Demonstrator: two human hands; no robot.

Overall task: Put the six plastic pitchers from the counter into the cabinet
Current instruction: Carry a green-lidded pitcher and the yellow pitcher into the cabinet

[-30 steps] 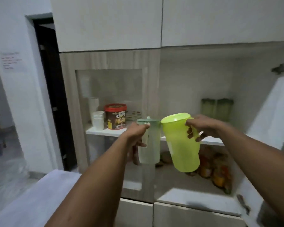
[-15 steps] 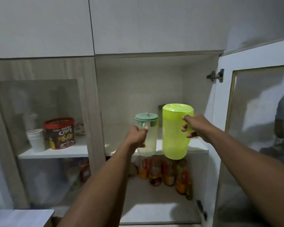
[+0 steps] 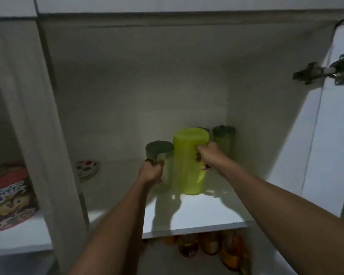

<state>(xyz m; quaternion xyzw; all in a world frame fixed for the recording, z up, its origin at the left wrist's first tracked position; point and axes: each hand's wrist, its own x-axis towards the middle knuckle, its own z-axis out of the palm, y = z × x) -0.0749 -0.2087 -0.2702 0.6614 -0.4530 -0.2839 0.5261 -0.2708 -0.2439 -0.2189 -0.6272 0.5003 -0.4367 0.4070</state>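
Both my arms reach into the open cabinet, over its white shelf point(image 3: 207, 213). My left hand point(image 3: 150, 172) grips the handle of a clear pitcher with a dark green lid point(image 3: 160, 150). My right hand point(image 3: 206, 156) grips the handle of a lime-green pitcher point(image 3: 188, 165), which stands upright with its base on or just above the shelf. The two pitchers are side by side and nearly touch. Behind them, at the back right of the shelf, stands a clear green-lidded pitcher point(image 3: 223, 138); another is mostly hidden behind the lime one.
The cabinet door point(image 3: 326, 135) stands open at the right on its hinge point(image 3: 322, 71). A patterned plate stack point(image 3: 86, 169) sits at the shelf's back left. A cereal tub point(image 3: 10, 199) shows behind the left glass door. Bottles and jars point(image 3: 211, 245) fill the shelf below.
Both hands have moved forward and into the cabinet, carrying the two pitchers from in front of the shelf to over it. My view has moved closer and to the right.
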